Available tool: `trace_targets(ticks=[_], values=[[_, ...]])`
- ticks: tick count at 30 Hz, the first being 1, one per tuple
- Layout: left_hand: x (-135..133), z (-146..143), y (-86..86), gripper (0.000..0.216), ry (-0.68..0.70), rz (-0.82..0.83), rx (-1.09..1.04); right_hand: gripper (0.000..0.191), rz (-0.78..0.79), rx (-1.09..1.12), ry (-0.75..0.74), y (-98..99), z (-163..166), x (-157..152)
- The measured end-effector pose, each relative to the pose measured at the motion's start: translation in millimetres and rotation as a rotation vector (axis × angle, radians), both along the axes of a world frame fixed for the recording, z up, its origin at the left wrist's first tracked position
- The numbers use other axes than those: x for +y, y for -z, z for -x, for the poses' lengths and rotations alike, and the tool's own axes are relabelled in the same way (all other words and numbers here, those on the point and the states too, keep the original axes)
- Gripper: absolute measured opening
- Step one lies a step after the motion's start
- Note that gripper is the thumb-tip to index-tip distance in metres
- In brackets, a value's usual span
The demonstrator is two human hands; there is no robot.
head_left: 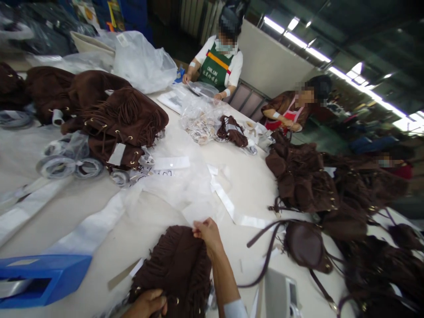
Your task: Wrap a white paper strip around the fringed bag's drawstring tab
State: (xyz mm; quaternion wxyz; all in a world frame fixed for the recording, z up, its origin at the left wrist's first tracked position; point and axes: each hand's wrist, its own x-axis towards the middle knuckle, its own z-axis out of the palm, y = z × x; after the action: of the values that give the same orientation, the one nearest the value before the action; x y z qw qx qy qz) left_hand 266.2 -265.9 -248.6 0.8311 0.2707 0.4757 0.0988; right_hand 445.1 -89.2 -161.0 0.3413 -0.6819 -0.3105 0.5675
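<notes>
A worker's right hand (208, 232) pinches the far edge of a brown fringed bag (179, 269) lying at the near edge of the worktop (99, 207), its length running near to far; the left hand (147, 304) grips its near end. White paper strips (228, 205) lie just beyond. More brown bags (112, 115) are heaped far left and right; a blue box (39, 278) sits near left.
</notes>
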Motion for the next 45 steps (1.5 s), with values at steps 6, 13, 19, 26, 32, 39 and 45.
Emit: trace_targets(ticks=[6,13,19,26,32,39,45], values=[[-19.2,-5.4,-5.2,0.068,-0.178,-0.044,0.089,0.028,-0.074,0.190,-0.095,-29.0,-20.2,-122.5],[-45.9,7.4,-61.5,0.054,-0.314,-0.054,0.115,0.023,0.097,0.304,0.049,-9.4,-36.6,-248.7],[-50.7,12.3,-105.7,0.057,-0.319,-0.071,0.144,0.018,-0.048,-0.263,-0.220,-1.9,-39.0,-291.7],[-61.7,1.2,-102.0,0.049,-0.358,-0.203,0.353,0.033,0.114,0.192,-0.230,13.9,-3.3,-280.7],[-72.5,-1.2,-96.0,0.040,-0.345,-0.219,0.479,0.034,0.173,0.451,-0.167,31.5,15.9,-260.8],[-81.2,0.5,-83.1,0.038,-0.447,-0.181,0.604,0.029,0.210,0.497,-0.101,34.9,21.1,-257.8],[-83.5,-3.2,-88.1,0.046,-0.546,0.128,0.497,0.026,0.265,0.501,-0.073,36.9,15.2,-251.5]])
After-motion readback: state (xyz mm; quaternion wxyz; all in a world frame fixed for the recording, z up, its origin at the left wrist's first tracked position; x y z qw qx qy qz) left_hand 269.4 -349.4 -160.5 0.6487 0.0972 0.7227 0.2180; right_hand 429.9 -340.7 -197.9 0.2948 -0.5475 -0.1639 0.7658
